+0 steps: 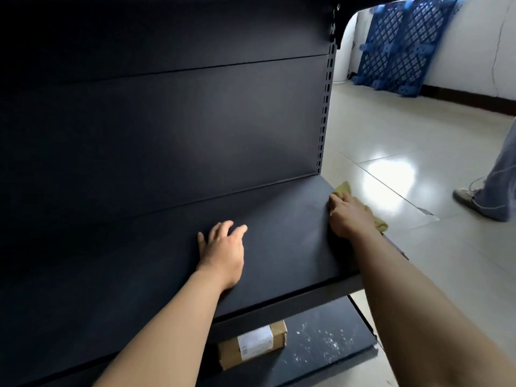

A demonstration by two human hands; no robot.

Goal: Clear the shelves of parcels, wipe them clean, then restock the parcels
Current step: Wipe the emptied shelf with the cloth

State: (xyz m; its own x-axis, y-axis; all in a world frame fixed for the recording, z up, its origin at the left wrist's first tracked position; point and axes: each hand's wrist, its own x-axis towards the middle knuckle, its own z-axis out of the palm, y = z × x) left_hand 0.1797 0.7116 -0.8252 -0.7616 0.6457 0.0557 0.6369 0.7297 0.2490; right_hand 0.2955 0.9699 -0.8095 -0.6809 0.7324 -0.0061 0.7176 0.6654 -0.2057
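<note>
The shelf (279, 219) is dark, flat and smooth, with no parcels on it. It sits in the middle of the view, in front of a dark back wall (195, 121). A yellow-green cloth (344, 188) lies at the shelf's right edge. The right hand (347, 215) is on top of it, with bent fingers that hold the cloth against the edge. Most of the cloth is hidden under this hand; only a bit shows on the far side and a bit on the near side. The left hand (223, 252) rests flat on the shelf near the middle, its fingers spread wide and holding nothing.

Below, on the lower shelf (307, 358), lies a brown parcel (252, 343) with a white label. The words on the label are too small to read, and the parcel's left end is hidden behind the left arm. White specks (326, 337) dot the lower shelf just right of the parcel. The far left of the shelves is too dark to make out.

On the far right, blue pallets (399, 43) lean on a white wall. Another person's leg (499, 174) and shoe (465, 195) stand on the shiny floor (377, 135), cut off by the picture's edge.
</note>
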